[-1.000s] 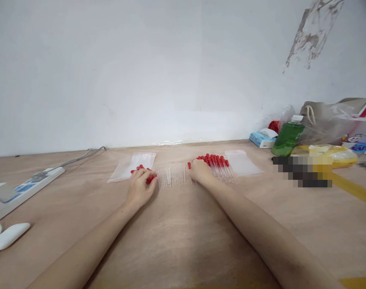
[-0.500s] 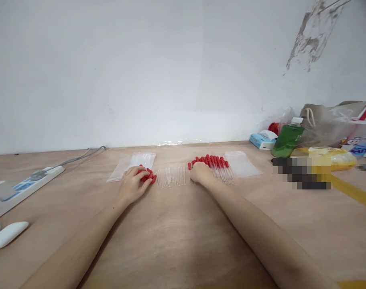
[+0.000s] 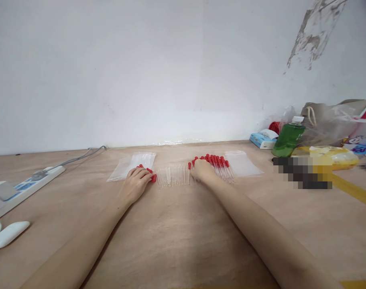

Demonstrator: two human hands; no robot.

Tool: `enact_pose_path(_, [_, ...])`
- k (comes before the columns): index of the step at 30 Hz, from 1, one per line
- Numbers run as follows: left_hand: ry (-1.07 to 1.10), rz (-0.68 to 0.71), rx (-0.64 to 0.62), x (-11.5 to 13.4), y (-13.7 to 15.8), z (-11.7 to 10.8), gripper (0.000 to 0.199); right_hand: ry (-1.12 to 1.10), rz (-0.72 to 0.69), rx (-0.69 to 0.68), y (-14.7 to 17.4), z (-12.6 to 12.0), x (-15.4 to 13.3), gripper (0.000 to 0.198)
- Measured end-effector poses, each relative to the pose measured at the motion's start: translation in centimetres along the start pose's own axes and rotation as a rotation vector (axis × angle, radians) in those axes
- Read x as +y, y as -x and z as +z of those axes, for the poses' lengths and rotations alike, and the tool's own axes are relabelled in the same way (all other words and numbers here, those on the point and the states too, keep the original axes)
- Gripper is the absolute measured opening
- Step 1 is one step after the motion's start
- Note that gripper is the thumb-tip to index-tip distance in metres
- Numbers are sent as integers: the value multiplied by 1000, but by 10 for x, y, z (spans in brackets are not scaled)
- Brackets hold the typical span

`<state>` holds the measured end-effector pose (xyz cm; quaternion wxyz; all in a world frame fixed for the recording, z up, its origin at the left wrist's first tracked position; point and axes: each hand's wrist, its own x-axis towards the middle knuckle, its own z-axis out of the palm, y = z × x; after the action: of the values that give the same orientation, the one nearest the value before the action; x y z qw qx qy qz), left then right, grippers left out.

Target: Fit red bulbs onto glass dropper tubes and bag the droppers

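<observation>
My left hand (image 3: 136, 184) lies over a small pile of red rubber bulbs (image 3: 153, 178), fingers curled and pressed together on them; its fingertips are partly hidden. Between my hands, thin clear glass tubes (image 3: 172, 175) lie side by side in a row. My right hand (image 3: 203, 170) is closed at the left end of a group of red-bulbed droppers (image 3: 217, 161). It appears to pinch a dropper, though the fingers are mostly hidden. One red-bulbed dropper (image 3: 189, 166) lies just left of this hand.
Clear plastic bags (image 3: 246, 164) (image 3: 123, 167) lie at both sides. A white power strip (image 3: 44, 178) and a white plug-like object (image 3: 11, 235) are at left. At right stand a green bottle (image 3: 288, 138), a blue tissue pack (image 3: 261, 140) and a yellow package (image 3: 336, 157).
My left fingers have drawn closer together over the red bulbs. My right hand has shifted slightly right, so more of the dropper on its left shows.
</observation>
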<state>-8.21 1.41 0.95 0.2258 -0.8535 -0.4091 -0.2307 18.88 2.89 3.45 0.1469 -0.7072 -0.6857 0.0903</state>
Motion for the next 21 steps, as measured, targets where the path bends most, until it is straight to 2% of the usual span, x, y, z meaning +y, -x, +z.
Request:
enact_pose_path(6, [-5,30,-27,2,-1,-2,25,9,7,-28,3,1,-4,29])
enact_pose_path(13, [-22,3,34,3,-1,4,22,2,30,-46,2,7,-6,26])
enact_pose_path(17, [-43,12,19,4,-2,3,23,-17,33,-50,1,7,-6,26])
enact_pose_path(21, [31,-32,105,5,-3,2,20,-44,31,-78,-1,2,-4,26])
